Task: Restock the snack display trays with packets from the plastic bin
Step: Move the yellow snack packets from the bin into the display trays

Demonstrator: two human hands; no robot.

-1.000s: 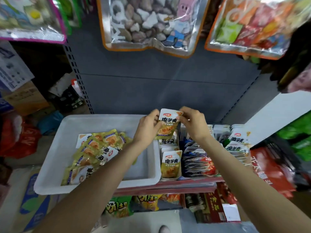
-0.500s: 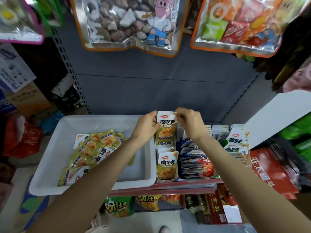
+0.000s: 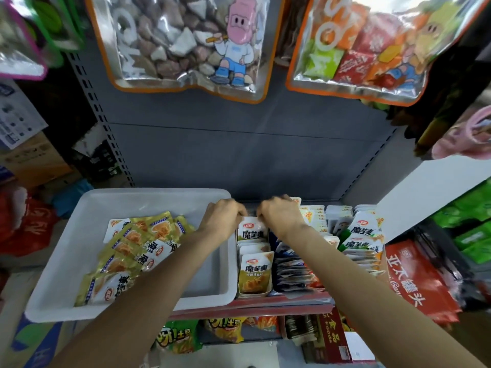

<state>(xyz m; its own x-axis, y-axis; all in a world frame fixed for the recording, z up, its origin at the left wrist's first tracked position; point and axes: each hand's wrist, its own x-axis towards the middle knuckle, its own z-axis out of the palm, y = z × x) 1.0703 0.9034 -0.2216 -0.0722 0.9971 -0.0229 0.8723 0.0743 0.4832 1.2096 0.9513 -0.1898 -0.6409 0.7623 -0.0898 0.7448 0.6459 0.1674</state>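
your left hand and your right hand are both down at the back of the leftmost display tray, knuckles up and fingers curled, each pinching a top corner of one yellow-and-white packet. the left takes the corner nearest the bin, the right takes the other, and the fingertips themselves are hidden behind the knuckles. the packet stands upright in the tray, its printed face toward you, at the rear of a row of like packets; the front packet of that row leans against the tray's low front lip. the white plastic bin sits just beside this tray on the same shelf, touching or nearly touching its left side, and your left forearm crosses over the bin's near right corner. inside the bin a loose pile of yellow packets lies flat and overlapping against the left half, with the right half of the floor bare. to the right of the tray you are working in, a row of dark blue packets fills the next tray, and beyond it stand white-and-green packets. above, two large foil bags hang on the grey back panel.
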